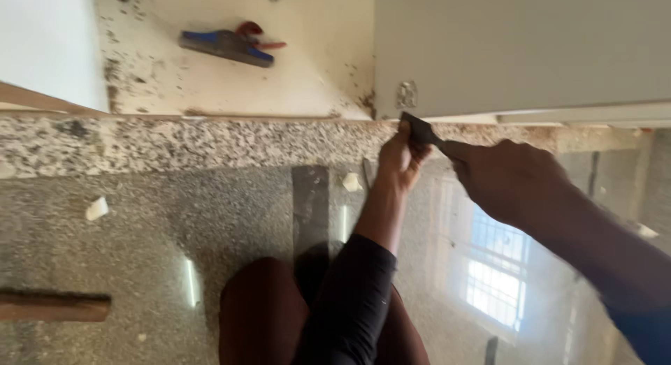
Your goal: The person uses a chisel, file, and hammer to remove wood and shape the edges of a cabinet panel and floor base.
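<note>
At the granite floor's speckled edge (pixel 210 145), the right hand (pixel 514 180) grips a dark scraper (pixel 421 132); the left hand's (pixel 400 159) fingers pinch its blade.

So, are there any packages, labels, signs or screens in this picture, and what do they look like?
None in view. There are only the left hand and the right hand at a dark scraper blade, a speckled stone ledge, and a blue and red tool lying further off.

No packages, labels, signs or screens anywhere in view.
</note>
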